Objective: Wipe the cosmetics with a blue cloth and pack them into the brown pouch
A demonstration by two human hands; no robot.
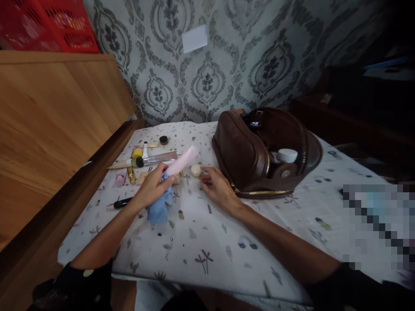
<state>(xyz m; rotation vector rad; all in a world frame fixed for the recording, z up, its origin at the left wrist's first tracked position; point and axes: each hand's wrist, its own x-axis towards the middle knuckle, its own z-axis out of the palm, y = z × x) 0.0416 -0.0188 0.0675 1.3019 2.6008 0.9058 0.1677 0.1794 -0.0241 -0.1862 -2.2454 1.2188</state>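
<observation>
My left hand [152, 188] is closed around a pale pink tube [183, 160] and a crumpled blue cloth [160, 207], the tube pointing up to the right. The fingers of my right hand [218, 190] are apart, their tips at the edge of a small round cream-coloured piece [196, 170], perhaps a cap. Left of the tube lie makeup brushes [126, 163], a pink bottle [120, 178], a gold tube [131, 176] and a yellow-lidded item [137, 153]. A black tube with a pinkish end [121, 203] rests beside my left forearm.
A brown zipped bag [241, 147] stands open to the right, with a white-lidded jar [287, 155] inside. A small black-lidded pot [164, 140] sits farther back. The patterned wall [207, 82] closes off the rear, a wooden cabinet [58, 112] the left.
</observation>
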